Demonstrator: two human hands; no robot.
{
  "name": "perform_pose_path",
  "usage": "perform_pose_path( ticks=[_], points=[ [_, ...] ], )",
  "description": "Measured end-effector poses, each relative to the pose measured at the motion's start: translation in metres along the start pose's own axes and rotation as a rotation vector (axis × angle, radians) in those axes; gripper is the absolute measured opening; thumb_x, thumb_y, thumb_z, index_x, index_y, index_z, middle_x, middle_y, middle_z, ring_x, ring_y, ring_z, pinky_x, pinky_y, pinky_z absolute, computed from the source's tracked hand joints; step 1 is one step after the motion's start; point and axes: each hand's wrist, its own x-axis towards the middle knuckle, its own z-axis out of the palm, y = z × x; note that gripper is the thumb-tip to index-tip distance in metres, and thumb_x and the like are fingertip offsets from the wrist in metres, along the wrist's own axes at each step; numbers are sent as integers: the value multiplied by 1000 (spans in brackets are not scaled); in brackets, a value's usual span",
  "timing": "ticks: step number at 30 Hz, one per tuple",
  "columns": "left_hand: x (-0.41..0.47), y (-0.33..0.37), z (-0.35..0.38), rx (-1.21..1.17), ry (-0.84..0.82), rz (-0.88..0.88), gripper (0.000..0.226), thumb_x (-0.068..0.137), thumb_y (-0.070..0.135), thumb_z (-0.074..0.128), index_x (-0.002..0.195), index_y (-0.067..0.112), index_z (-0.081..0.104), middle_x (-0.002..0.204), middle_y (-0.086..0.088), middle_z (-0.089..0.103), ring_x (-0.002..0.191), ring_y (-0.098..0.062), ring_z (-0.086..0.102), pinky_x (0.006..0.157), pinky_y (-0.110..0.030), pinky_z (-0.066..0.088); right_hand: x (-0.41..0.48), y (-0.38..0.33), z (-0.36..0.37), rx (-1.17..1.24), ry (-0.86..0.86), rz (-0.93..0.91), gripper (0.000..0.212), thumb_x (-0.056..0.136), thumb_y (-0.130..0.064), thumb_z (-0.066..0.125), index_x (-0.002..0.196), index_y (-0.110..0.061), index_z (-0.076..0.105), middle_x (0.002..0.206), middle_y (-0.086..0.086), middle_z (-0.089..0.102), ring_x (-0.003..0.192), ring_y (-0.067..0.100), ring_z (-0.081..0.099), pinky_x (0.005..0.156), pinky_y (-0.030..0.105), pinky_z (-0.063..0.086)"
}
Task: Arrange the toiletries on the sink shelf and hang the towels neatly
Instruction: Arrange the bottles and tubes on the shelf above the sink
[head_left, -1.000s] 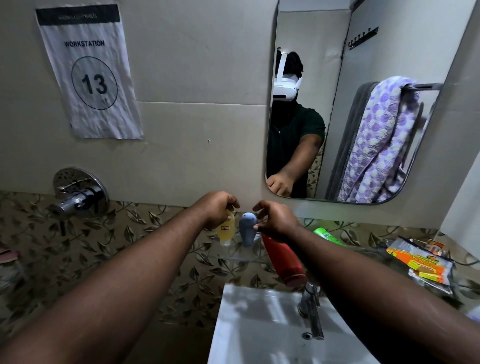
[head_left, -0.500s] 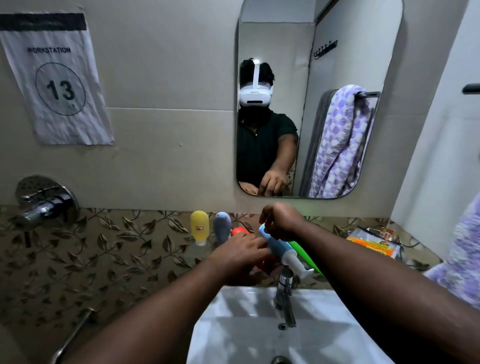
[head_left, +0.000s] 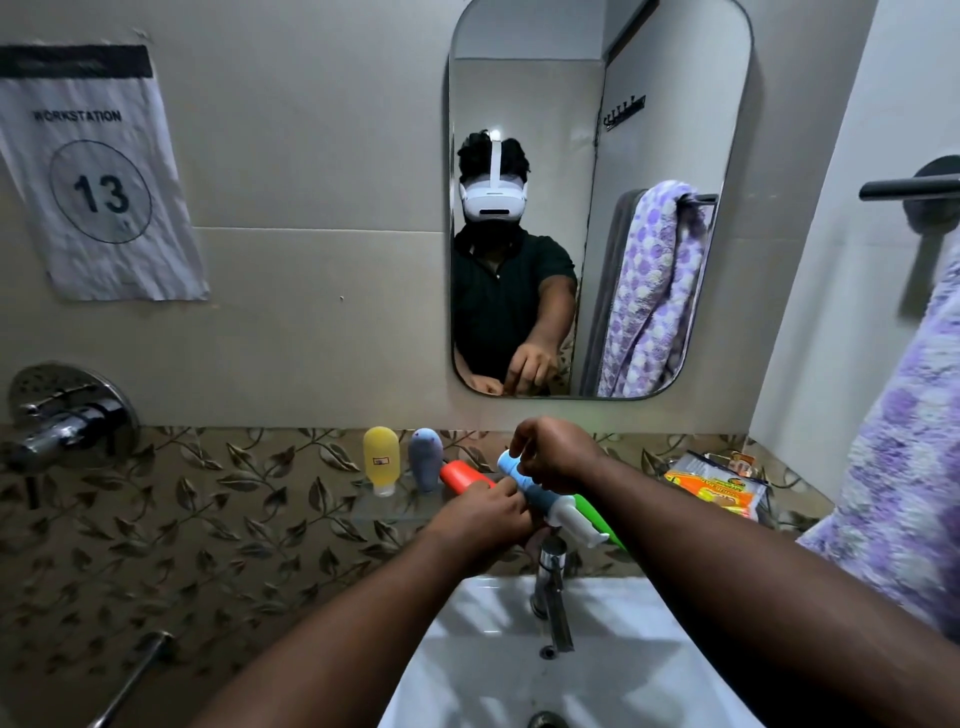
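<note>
Since one second ago my left hand (head_left: 483, 512) had left the yellow bottle (head_left: 382, 460) and come to the right, to the tubes, and my right hand (head_left: 556, 457) had taken up a blue tube (head_left: 524, 486) that it did not hold before; in the last half second almost nothing moved. My right hand pinched the flat upper end of the blue tube with thumb and bent fingers. The tube was tilted, its white cap pointing down and toward me, just above the tap (head_left: 553, 587). My left hand lay with bent fingers over the lower part of the red tube (head_left: 462, 475), and its fingertips touched the middle of the blue tube; I could not tell if it really gripped either one. The green tube (head_left: 597, 519) showed just behind the blue tube's cap, slanted the same way. On the left part of the glass shelf (head_left: 395, 514) the yellow bottle and the grey bottle (head_left: 426, 465) stood upright on their caps, side by side and close together. Some packets (head_left: 717, 488) lay at the right, well apart from the tubes. A purple towel (head_left: 904, 493) hung at the right edge, under a dark rail (head_left: 909, 188). The sink (head_left: 519, 654) was below my arms, the mirror (head_left: 675, 130) above my hands, and a paper sign (head_left: 98, 182) with the number 13 was on the wall at the left.
</note>
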Motion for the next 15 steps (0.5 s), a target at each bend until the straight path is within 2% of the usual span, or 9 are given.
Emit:
perform_pose_path(
  ticks=[3, 5, 7, 9, 12, 15],
  points=[
    [0, 0, 0, 26, 62, 3, 20, 75, 9, 72, 93, 14, 65, 88, -6, 65, 83, -28, 60, 53, -36, 51, -2, 1, -4, -1, 8, 11, 17, 87, -14, 73, 102, -22, 72, 101, 0, 75, 89, 22, 72, 77, 35, 59],
    [-1, -4, -2, 13, 118, 3, 19, 73, 6, 70, 89, 12, 61, 82, -7, 62, 74, -28, 60, 46, -33, 48, -2, 3, -6, -32, 21, 14, 14, 86, -16, 72, 98, -24, 72, 100, -1, 75, 88, 20, 71, 69, 29, 52],
    [-1, -6, -5, 21, 139, 25, 16, 73, 8, 67, 87, 13, 61, 79, -6, 61, 71, -27, 60, 41, -29, 41, -3, 3, -7, -57, 34, 30, 11, 86, -20, 70, 94, -26, 72, 100, -1, 76, 89, 20, 70, 69, 26, 48],
    [-3, -2, -5, 55, 150, 37, 17, 72, 10, 69, 86, 16, 62, 79, -4, 60, 71, -25, 59, 42, -28, 34, -4, 3, -5, -63, 25, 46, 10, 85, -21, 66, 87, -30, 69, 101, 0, 76, 91, 21, 70, 74, 28, 53],
    [-6, 9, -2, 10, 176, 22, 22, 78, 10, 68, 96, 19, 57, 89, -7, 61, 79, -27, 59, 48, -33, 46, -6, 3, -2, -87, 7, 49, 15, 83, -19, 62, 83, -33, 67, 103, -1, 76, 93, 21, 70, 78, 30, 56],
    [-5, 14, -1, -32, 212, -1, 47, 75, 13, 78, 107, 22, 44, 85, -7, 58, 75, -27, 56, 49, -33, 45, -6, 3, -3, -88, 10, 38, 19, 84, -17, 61, 91, -31, 71, 105, -2, 75, 95, 21, 70, 77, 30, 54]
  ],
)
